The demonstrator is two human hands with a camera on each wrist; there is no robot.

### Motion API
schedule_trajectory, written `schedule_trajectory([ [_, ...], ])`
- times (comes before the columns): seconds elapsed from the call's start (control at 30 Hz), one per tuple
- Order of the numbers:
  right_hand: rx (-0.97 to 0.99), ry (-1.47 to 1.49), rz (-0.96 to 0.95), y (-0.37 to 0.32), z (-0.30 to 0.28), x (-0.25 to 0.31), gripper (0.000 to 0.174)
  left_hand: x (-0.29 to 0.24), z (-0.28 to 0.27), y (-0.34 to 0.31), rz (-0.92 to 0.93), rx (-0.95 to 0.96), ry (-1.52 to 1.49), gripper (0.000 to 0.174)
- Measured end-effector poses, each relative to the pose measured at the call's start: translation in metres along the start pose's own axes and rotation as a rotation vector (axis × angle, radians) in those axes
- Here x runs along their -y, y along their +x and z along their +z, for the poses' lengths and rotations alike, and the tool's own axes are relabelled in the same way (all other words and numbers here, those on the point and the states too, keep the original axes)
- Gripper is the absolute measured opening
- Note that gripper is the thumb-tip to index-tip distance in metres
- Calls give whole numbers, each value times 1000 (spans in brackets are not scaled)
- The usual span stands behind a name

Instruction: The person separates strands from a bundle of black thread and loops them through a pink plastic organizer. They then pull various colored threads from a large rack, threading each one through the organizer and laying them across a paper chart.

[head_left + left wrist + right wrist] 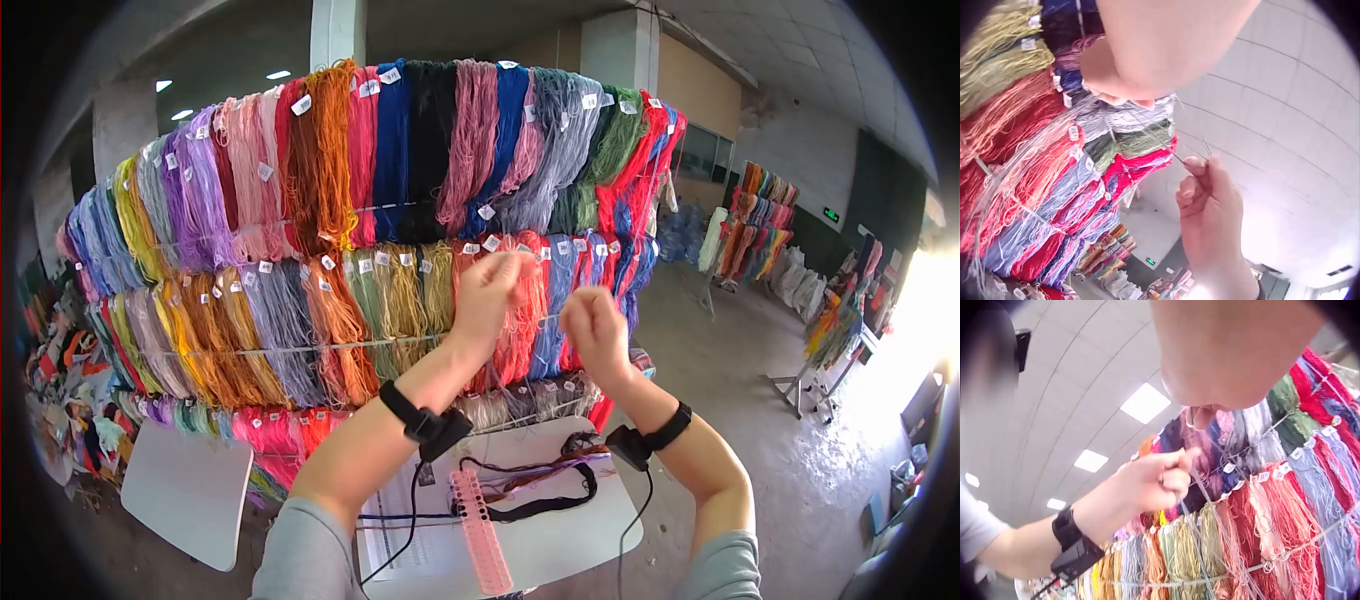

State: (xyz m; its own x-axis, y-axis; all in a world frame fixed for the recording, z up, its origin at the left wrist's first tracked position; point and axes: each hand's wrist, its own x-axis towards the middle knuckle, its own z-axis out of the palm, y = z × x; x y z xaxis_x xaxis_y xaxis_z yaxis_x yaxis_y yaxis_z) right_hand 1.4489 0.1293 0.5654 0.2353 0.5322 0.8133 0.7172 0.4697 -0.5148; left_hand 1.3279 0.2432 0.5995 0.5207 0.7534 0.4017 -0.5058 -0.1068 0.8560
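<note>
Thin grey strands (1019,145) hang from my left hand (492,295), whose fingers curl round them; in the right wrist view they run down from that hand (1157,482). My right hand (597,335) is raised to the right of it, a short gap away. Thumb and index finger of the right hand (1210,215) pinch a fine thread end in the left wrist view, with thread stretching toward the left hand (1113,78). Both hands are in front of a rack of coloured yarn skeins (395,300). Its own wrist view mostly hides the right hand's fingers.
Below the hands, a white table (600,510) bears a pink holed strip (480,535), a printed sheet and dark and brown yarn. A white board (190,490) stands at left. More yarn racks (765,225) are at the right back.
</note>
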Motion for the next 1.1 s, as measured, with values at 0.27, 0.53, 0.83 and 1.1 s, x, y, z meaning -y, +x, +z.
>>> schedule_trajectory([
  [0.27,311,60,-15,-5,32,-8,9,-34,-31,-35,-286,392,-339,19],
  [0.53,160,433,402,82,43,-53,16,11,-156,-204,-731,384,111,23],
  [0.83,298,430,485,33,66,-57,17,-50,-361,-394,-624,-59,720,27],
  [1.1,695,471,503,-41,132,30,15,-39,-253,-298,-322,-31,-441,45],
])
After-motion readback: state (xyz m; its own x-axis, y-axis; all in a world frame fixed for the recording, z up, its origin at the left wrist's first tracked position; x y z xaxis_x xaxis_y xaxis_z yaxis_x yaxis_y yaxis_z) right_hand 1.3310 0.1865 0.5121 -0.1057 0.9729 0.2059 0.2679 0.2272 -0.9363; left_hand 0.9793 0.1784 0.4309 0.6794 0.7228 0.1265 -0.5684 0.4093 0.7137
